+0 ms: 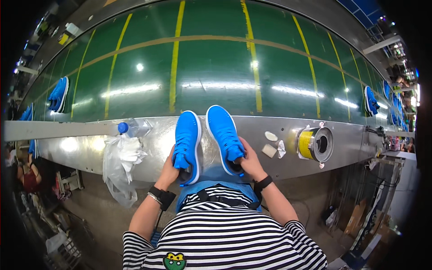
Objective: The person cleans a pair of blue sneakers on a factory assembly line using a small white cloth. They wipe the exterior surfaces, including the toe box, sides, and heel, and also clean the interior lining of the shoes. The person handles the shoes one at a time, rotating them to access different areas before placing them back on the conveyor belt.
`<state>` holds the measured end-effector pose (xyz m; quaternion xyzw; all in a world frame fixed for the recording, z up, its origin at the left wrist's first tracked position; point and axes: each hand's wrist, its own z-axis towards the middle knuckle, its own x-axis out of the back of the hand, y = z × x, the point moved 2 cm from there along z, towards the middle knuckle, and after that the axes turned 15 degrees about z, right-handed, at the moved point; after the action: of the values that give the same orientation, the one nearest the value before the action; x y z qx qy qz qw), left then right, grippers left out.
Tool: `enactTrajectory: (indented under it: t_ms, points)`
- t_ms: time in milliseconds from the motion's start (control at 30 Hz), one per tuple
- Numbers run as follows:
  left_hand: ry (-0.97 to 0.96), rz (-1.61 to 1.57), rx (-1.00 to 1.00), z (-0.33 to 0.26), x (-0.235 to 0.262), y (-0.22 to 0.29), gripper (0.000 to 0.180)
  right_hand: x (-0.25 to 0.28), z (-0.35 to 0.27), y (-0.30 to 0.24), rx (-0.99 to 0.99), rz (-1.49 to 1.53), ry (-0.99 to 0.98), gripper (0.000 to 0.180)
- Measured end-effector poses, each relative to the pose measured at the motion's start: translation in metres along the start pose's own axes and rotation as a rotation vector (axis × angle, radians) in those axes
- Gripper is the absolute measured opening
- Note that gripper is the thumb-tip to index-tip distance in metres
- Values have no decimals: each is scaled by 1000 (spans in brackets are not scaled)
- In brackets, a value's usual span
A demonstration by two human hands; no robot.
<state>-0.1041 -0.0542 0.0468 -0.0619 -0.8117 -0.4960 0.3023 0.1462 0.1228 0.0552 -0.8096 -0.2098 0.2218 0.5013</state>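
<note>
Two bright blue sneakers with white soles lie side by side in front of me, toes pointing away. My left hand (170, 167) grips the left sneaker (186, 137) at its heel end, fingers wrapped round the outer side. At the heel of the right sneaker (223, 130), my right hand (249, 159) is closed, its thumb and fingers by the collar opening. Both shoes lie over the metal ledge (157, 164), their toes reaching the edge of the green belt. Some of my fingers are hidden behind the shoes.
A green conveyor belt (216, 63) with yellow lines runs across; blue sneakers (58, 94) sit on it at left and a blue sneaker (371, 100) at right. On the ledge are a plastic bottle (137, 128), a plastic bag (118, 166), small white pieces (270, 150) and a yellow-labelled can (315, 144).
</note>
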Motion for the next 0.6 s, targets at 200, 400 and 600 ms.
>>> enactTrajectory:
  t_ms: [200, 400, 600]
  points:
    - [-183, -575, 446, -10, -3, 41, 42, 18, -14, 3, -337, 539, 153, 44]
    - [-200, -505, 441, 0, -4, 44, 45, 20, -18, 14, -345, 651, 127, 43]
    - [-143, -537, 492, 5, -4, 42, 35, 10, -25, 6, -315, 701, 193, 31]
